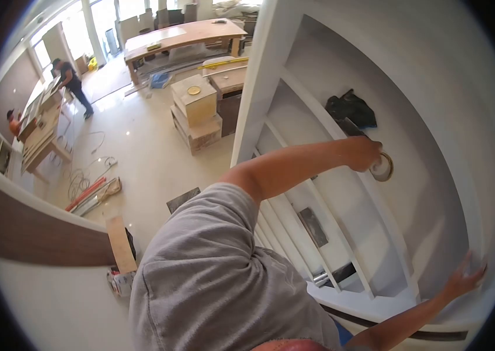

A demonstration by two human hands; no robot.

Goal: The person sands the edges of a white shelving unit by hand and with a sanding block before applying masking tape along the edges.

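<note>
My left hand (365,153) reaches over the white shelving unit (396,219), its fingers curled beside an open, gold-rimmed tin (383,168). The fingers overlap the tin's edge, and what they hold is hidden. Just past the hand lie a flat dark strip (352,127) and a crumpled black cloth (351,109). At the lower right, my right hand (464,279) rests against the pale side of the unit with fingers stretched out and apart. A dark grey rectangular plate (313,227) and a shiny metal cylinder (322,277) lie between the slats lower down.
Stacked boxes (195,108) stand on the floor at my left, a gold lid (194,90) on top. Behind them is a long wooden worktable (186,36). Two people work at a bench (43,131) at far left. Cables (87,175) and red poles (87,193) lie on the floor.
</note>
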